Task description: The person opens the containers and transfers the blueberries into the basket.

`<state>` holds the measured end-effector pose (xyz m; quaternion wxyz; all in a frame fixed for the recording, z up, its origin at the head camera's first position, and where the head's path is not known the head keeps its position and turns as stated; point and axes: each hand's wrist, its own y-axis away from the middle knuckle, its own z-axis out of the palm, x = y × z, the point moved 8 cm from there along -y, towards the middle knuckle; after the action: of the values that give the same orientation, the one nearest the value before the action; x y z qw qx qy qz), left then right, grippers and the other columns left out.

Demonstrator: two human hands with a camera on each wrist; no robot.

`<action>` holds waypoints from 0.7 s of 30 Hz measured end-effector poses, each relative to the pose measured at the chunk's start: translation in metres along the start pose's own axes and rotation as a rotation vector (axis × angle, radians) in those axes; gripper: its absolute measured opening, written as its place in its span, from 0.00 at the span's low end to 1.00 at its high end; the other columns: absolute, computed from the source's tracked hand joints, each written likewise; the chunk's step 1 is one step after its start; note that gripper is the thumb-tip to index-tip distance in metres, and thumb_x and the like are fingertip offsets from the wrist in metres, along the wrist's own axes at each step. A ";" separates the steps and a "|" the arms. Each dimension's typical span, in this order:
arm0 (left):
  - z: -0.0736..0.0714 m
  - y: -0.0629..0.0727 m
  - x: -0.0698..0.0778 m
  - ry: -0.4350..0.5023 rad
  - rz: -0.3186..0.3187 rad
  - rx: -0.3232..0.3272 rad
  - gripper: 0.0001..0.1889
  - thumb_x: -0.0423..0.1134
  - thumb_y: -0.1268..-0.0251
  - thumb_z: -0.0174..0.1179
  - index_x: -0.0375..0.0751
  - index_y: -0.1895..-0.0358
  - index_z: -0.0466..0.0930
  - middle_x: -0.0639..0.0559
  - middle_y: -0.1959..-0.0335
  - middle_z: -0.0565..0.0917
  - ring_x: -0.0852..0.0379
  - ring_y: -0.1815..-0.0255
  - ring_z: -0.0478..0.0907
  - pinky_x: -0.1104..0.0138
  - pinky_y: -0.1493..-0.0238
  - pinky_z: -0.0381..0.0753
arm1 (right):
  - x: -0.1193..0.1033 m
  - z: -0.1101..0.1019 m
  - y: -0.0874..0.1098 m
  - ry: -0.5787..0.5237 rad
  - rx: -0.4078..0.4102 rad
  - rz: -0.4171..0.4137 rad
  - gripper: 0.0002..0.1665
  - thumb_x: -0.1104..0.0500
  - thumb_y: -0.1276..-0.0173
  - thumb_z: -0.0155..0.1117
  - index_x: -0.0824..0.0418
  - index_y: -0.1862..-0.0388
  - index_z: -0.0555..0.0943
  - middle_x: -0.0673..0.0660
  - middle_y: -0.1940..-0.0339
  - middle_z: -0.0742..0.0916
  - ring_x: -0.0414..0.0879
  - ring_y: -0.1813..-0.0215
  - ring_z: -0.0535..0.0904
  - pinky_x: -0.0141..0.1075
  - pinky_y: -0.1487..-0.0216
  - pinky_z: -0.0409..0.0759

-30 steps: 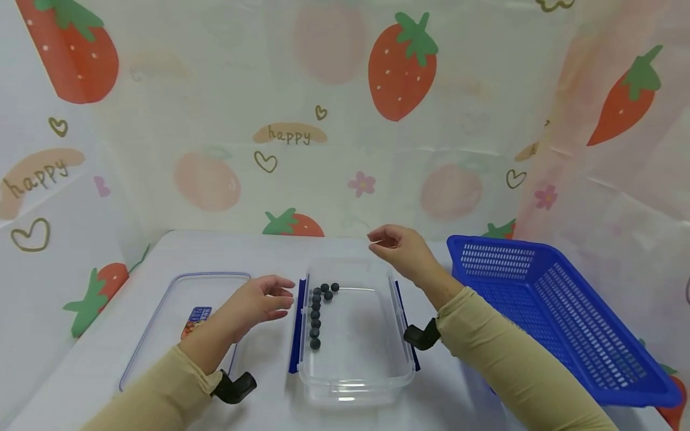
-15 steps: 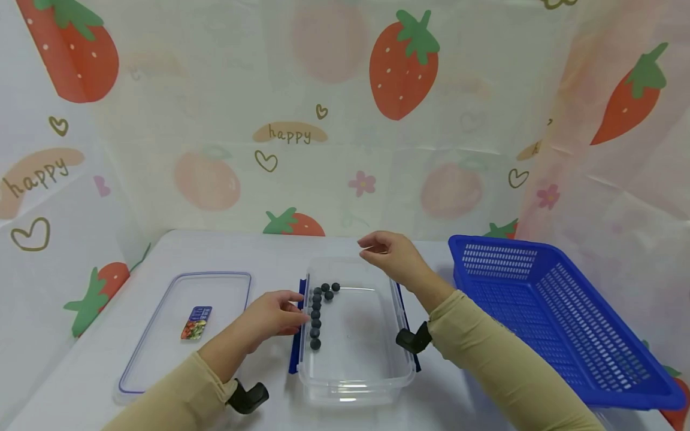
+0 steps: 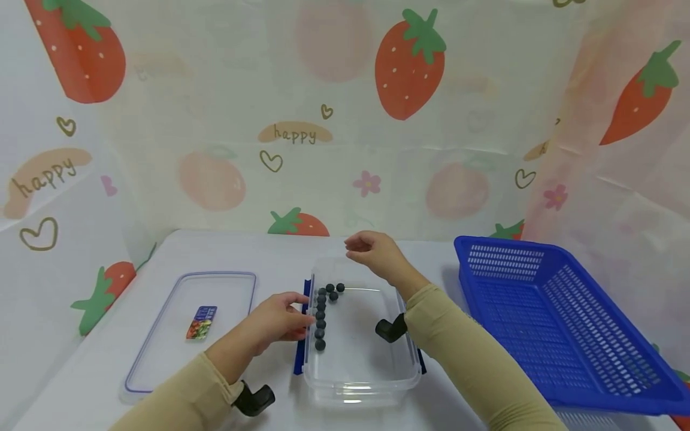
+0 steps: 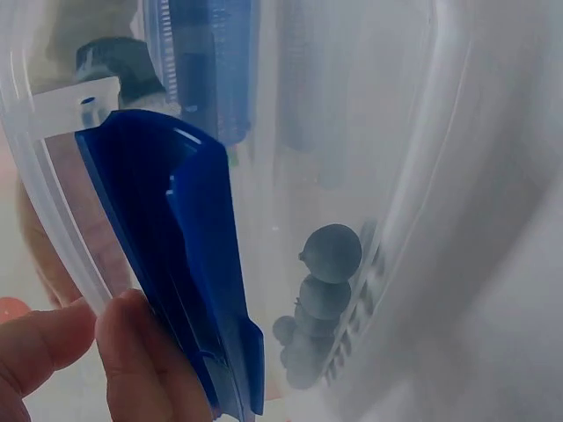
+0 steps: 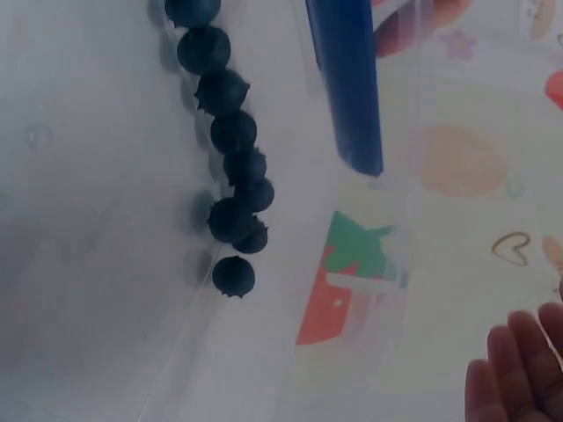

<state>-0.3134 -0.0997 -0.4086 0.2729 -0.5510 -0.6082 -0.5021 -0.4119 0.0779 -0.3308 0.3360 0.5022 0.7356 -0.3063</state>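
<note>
A clear plastic storage box (image 3: 363,359) stands in front of me with blueberries (image 3: 320,333) along its inner left side. They form a line that bends right at the far end. My left hand (image 3: 274,320) pinches the box's left rim beside the blue latch (image 4: 215,264), thumb and fingers on either side of the edge in the left wrist view. My right hand (image 3: 377,254) hovers over the far end of the box, fingers loosely bent and holding nothing. In the right wrist view its fingers (image 5: 523,374) appear at the lower right corner.
A clear lid (image 3: 162,353) with a blue seal and a colourful label (image 3: 202,323) lies flat on the white table left of the box. To the right stands a large blue plastic basket (image 3: 517,335). Strawberry-printed sheeting (image 3: 334,197) encloses the back and sides.
My left hand has moved right, from beside the box to its left rim. My right hand has drifted left and slightly down over the far end. The blueberries stay in place.
</note>
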 end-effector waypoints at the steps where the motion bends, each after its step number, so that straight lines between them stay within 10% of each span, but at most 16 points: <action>1: 0.000 0.000 0.000 0.002 0.001 -0.004 0.28 0.41 0.47 0.65 0.40 0.42 0.69 0.45 0.67 0.79 0.55 0.71 0.80 0.66 0.66 0.82 | 0.002 0.002 -0.003 -0.002 -0.007 0.007 0.12 0.58 0.39 0.64 0.56 0.56 0.80 0.50 0.59 0.84 0.44 0.54 0.78 0.37 0.51 0.78; 21: 0.000 0.000 0.001 0.030 -0.016 -0.029 0.26 0.39 0.45 0.64 0.41 0.42 0.69 0.45 0.69 0.80 0.54 0.72 0.80 0.66 0.67 0.82 | 0.032 0.057 -0.034 0.171 -0.489 -0.017 0.11 0.63 0.41 0.65 0.62 0.58 0.82 0.55 0.61 0.85 0.42 0.60 0.80 0.34 0.53 0.79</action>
<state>-0.3137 -0.0994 -0.4082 0.2700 -0.5424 -0.6012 -0.5211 -0.4418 0.0391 -0.3861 0.3814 0.4241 0.8176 -0.0786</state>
